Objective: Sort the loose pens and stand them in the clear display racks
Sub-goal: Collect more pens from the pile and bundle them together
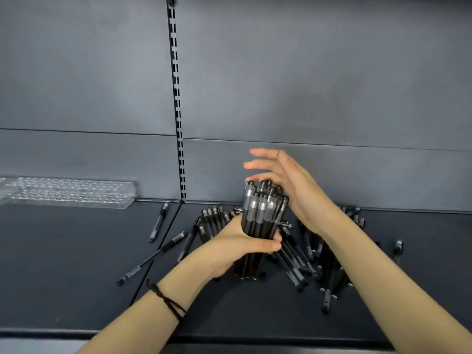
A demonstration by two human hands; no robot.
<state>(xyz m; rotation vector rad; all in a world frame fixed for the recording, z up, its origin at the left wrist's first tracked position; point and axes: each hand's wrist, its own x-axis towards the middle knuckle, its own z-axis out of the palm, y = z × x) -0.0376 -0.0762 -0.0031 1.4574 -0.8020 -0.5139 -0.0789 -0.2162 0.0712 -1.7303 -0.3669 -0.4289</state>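
My left hand (237, 247) grips an upright bundle of black pens (263, 213), their capped ends up and their lower ends close to the shelf. My right hand (288, 180) hovers flat over the bundle's tops with straight fingers, its palm beside the caps. More loose black pens (301, 261) lie in a heap on the dark shelf (76, 277) behind and right of the bundle. Three single pens (158, 222) lie scattered to the left. The clear display racks (69, 191) stand at the back left of the shelf and hold no pens.
A grey back panel rises behind the shelf, with a slotted black upright (178, 111) running down it. A seam (158, 249) divides the shelf into two boards. The shelf's front edge (51, 333) runs along the bottom.
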